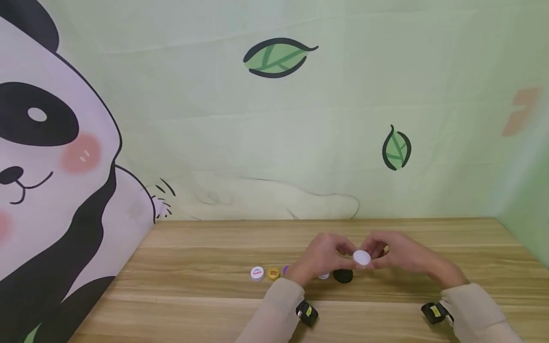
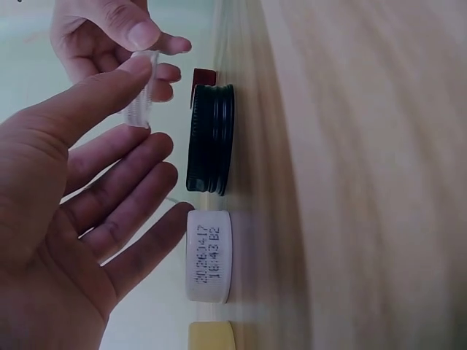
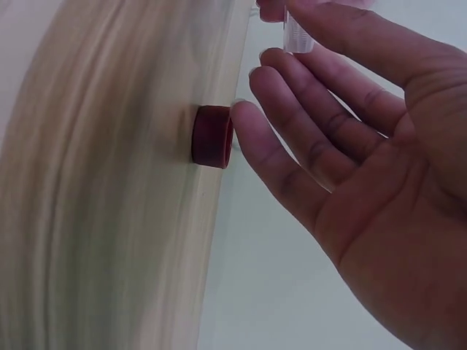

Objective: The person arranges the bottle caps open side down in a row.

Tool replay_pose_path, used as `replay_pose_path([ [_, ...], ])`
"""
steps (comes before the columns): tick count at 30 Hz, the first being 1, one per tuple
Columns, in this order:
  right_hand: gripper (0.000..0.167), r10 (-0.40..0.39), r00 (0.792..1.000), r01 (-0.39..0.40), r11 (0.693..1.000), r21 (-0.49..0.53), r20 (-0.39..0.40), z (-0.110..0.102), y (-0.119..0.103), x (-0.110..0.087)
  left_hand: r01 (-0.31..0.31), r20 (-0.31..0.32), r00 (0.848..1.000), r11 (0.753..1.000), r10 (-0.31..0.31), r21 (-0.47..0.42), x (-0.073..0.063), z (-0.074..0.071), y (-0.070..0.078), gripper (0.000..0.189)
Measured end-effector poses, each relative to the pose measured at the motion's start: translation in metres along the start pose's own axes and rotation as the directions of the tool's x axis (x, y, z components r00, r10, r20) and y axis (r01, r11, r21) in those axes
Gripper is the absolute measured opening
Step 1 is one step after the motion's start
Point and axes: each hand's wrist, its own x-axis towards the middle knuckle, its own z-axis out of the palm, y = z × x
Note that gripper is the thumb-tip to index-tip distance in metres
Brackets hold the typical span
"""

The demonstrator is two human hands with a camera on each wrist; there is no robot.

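Observation:
Between my two hands, above the table, is a whitish bottle cap [image 1: 362,257] with fine ridges along its side in the left wrist view. My left hand [image 1: 323,255] pinches it between thumb and index finger, the other fingers loosely extended. From the opposite side, my right hand [image 1: 401,251] pinches the same cap. A wide black cap [image 1: 343,276] lies just below the hands. Beside it sits a white cap [image 2: 209,255] with printed digits on its side. A dark red cap [image 3: 211,136] rests near my right fingers; in the head view it is hidden.
Farther left in the row are a purple cap [image 1: 286,269], partly behind my left wrist, a yellow cap [image 1: 273,274] and a white cap with a logo [image 1: 257,273]. The wooden table [image 1: 193,309] meets a pale green printed backdrop [image 1: 300,143].

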Motion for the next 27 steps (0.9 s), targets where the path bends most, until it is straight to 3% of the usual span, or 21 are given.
replay_pose_path([
  [13, 0.029, 0.049, 0.998, -0.048, 0.999, -0.016, 0.033, 0.0063, 0.0044, -0.0004, -0.011, 0.093, 0.996, 0.992, 0.0, 0.124, -0.001, 0.0042, -0.0003, 0.029],
  [19, 0.028, 0.055, 0.997, -0.055, 0.998, 0.012, 0.059, 0.008, 0.0069, -0.001, -0.054, 0.116, 0.993, 0.968, 0.027, 0.245, 0.0008, 0.0069, 0.0, 0.03],
  [27, 0.029, 0.089, 0.994, -0.09, 0.996, 0.013, 0.07, 0.0105, 0.0091, -0.0004, -0.088, 0.119, 0.992, 0.939, 0.051, 0.332, 0.0002, 0.009, 0.0018, 0.028],
])
